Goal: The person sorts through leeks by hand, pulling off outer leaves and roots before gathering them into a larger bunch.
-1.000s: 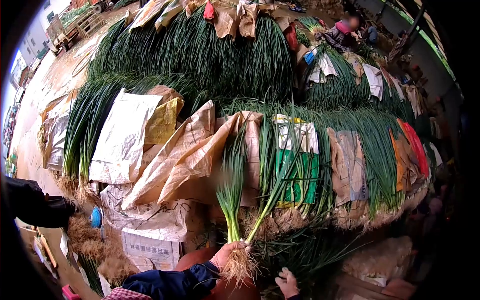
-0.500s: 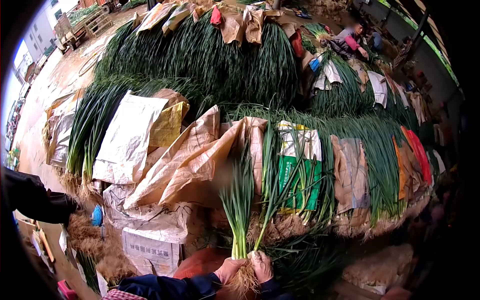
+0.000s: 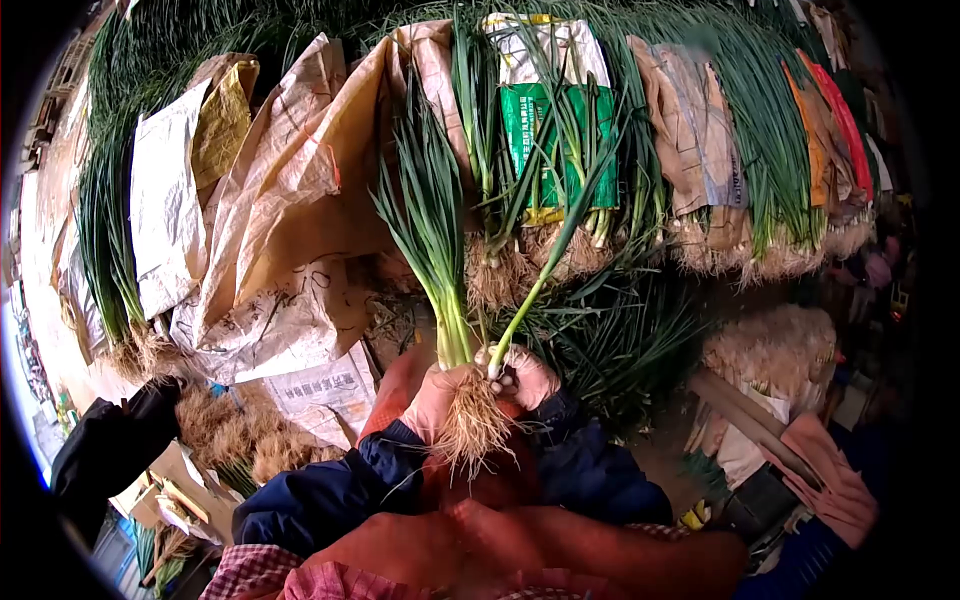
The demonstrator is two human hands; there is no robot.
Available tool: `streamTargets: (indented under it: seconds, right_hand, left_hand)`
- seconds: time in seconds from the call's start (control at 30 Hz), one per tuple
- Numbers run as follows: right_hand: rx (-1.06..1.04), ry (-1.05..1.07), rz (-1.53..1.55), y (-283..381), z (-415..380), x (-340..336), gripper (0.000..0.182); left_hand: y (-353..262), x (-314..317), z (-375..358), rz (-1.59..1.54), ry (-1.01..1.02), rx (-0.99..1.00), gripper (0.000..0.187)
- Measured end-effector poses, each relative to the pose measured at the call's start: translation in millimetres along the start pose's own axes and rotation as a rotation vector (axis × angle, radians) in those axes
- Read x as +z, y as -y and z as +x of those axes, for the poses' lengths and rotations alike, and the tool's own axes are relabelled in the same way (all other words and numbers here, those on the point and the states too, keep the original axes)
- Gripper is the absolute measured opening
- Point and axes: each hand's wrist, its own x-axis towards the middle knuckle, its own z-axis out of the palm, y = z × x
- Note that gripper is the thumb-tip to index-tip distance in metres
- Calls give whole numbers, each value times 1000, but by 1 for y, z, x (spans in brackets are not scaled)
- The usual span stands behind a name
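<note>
My left hand [image 3: 434, 402], in a pale glove, is closed around the lower stems of a bunch of green onions [image 3: 440, 260]. Their leaves point up and away from me, and a tangle of pale roots [image 3: 475, 425] hangs below the grip. Close beside it, my right hand [image 3: 530, 380], also gloved, grips a single green onion [image 3: 532, 298] near its white base. That stalk leans to the right, apart from the bunch at the top. The roots partly hide the fingers of both hands.
Several green onions [image 3: 775, 150] lie in a row ahead, partly under sacks, including a green-and-white sack [image 3: 560, 130] and a tan sheet [image 3: 270, 190]. Loose leaves [image 3: 620, 350] lie to the right. Rooted bundles [image 3: 770, 345] stand beyond a wooden bar [image 3: 750, 420]. Dark cloth [image 3: 115, 440] hangs at left.
My view has tilted down, so hands and onions appear higher. The single onion in my right hand now leans further from the bunch, and its base shows more clearly.
</note>
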Motion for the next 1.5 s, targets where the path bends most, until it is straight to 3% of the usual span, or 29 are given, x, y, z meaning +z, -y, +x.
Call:
streamTargets:
  seconds: [0.07, 0.13, 0.2, 0.23, 0.3, 0.33, 0.4, 0.43, 0.57, 0.6, 0.63, 0.67, 0.73, 0.77, 0.8, 0.83, 0.87, 0.9, 0.93, 1.0, 1.07, 1.1, 1.13, 1.2, 1.27, 1.33, 1.4, 1.47, 1.5]
  right_hand:
    - [17, -62, -328, 16, -2, 3, 14]
    - [126, -87, -730, 23, 6, -6, 10]
    - [-139, -53, -1401, -1, 14, -32, 11]
    - [-259, -143, -1631, -11, 2, -24, 11]
    - [242, -233, -2302, -26, -6, -24, 22]
    - [410, -184, -2320, -19, -8, -35, 24]
    - [476, -456, -2180, -7, 1, -76, 21]
    - [137, -321, -2185, 13, 3, -74, 20]
    - [-528, -797, -1822, 78, 96, -26, 30]
    - [-711, -1016, -1849, 82, 136, -42, 36]
    - [-375, -957, -1872, 116, 148, -20, 35]
    - [-327, -869, -1837, 128, 163, -27, 35]
    - [-390, -867, -1807, 136, 144, -6, 34]
    - [-555, -925, -1812, 133, 125, -3, 34]
    - [-722, -590, -1236, 125, 112, -31, 29]
    - [-774, -533, -1244, 126, 71, -2, 23]
    - [-552, -413, -956, 122, 48, 4, 23]
    - [-461, -380, -822, 109, 36, 3, 31]
    - [-257, -271, -698, 101, 22, 14, 33]
    - [-367, -259, -739, 71, 29, 15, 33]
    - [-548, -458, -1074, 61, 48, 6, 35]
    - [-559, -710, -1443, 63, 50, 24, 37]
    - [-638, -719, -1735, 66, 54, 23, 35]
    - [-962, -646, -1807, 60, 51, 18, 29]
    - [-1148, -521, -1535, 46, 30, 35, 15]
    - [-1100, -604, -1353, 30, 4, 10, 11]
    - [-857, -749, -476, 21, -35, 4, 8]
    - [-559, -928, -755, 2, -62, -87, 13]
    - [-484, -1109, -1572, -19, -80, -127, 17]
  left_hand:
    - [8, -14, 12, -69, 87, 99, 26]
    - [6, -14, 13, 52, 42, 171, 25]
    - [5, -9, 10, 46, 53, 119, 33]
    - [2, -9, 8, 5, 61, 74, 36]
    - [-7, -17, 5, -7, 135, 58, 35]
    - [-12, -23, 3, 20, 197, 90, 31]
    - [-27, -30, -5, 12, 269, 150, 32]
    - [-32, -29, -8, 1, 282, 171, 32]
    - [-53, -10, -1, 29, 306, 244, 34]
    - [-55, -5, 3, 49, 258, 266, 34]
    - [-53, -4, 10, 65, 185, 277, 34]
    - [-52, -12, 12, 54, 108, 235, 35]
    - [-43, -31, 18, 1, -39, 145, 37]
    - [-40, -48, 23, -4, -22, 76, 26]
    - [-38, -49, 26, -84, 17, 64, 17]
    - [-33, -48, 31, -58, 48, 71, 17]
    - [-31, -46, 37, -22, 79, 88, 17]
    - [-34, -14, 32, 255, -64, 184, 15]
    - [-35, -1, 32, 88, -4, 122, 20]
    - [-28, 7, 34, 84, 51, 146, 28]
    - [-30, 14, 33, 70, 32, 165, 30]
    - [-30, 11, 36, 175, -36, 202, 26]
    - [-29, 12, 39, 279, -101, 235, 23]
    - [-23, 19, 44, 128, -244, 299, 16]
    - [-23, 15, 45, 105, -168, 375, 15]
    - [-25, 13, 46, 104, -148, 318, 17]
    - [-32, 23, 37, 164, -161, 281, 18]
    - [-32, 0, 45, -14, -127, 217, 18]
    - [-29, -8, 49, 91, -106, 293, 17]
